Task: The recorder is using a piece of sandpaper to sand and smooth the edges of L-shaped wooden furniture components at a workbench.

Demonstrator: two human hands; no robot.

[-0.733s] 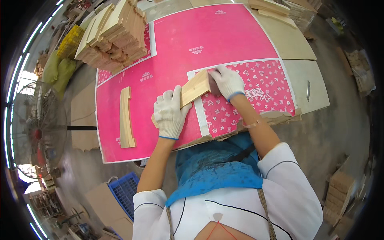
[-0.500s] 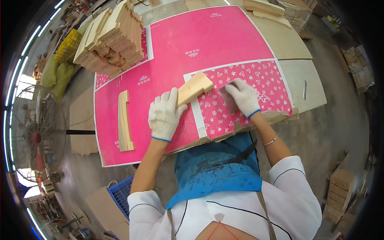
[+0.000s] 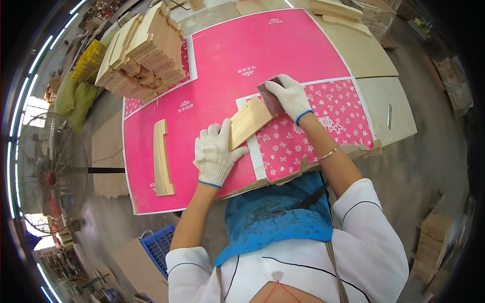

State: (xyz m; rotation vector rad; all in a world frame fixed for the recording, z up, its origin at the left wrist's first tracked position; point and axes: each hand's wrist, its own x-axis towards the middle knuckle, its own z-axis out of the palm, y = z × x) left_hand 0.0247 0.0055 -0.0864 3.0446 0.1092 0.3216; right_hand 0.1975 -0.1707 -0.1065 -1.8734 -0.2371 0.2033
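My left hand (image 3: 216,151), in a white knit glove, grips the near end of a pale wooden piece (image 3: 250,122) with the thumb along its side. The piece is held at a slant, its broad face up and its far end pointing right. At that far end my right hand (image 3: 290,98), gloved too, pinches a brownish sheet of sandpaper (image 3: 270,100). The sheet is at the wood's end corner; whether it presses on it I cannot tell. A second wooden piece (image 3: 162,159), notched along one side, lies on the pink-covered table (image 3: 212,101) to the left.
A tall stack of wooden pieces (image 3: 144,55) stands at the table's far left. More wooden pieces (image 3: 343,17) lie at the far right, and a thin metal strip (image 3: 389,116) on the right board. A fan (image 3: 50,171) stands at left, a blue crate (image 3: 160,245) below the table.
The wooden piece has been turned in my left hand, so its broad face now shows. My right hand has moved left and away from me with the sandpaper, up to the wood's far end.
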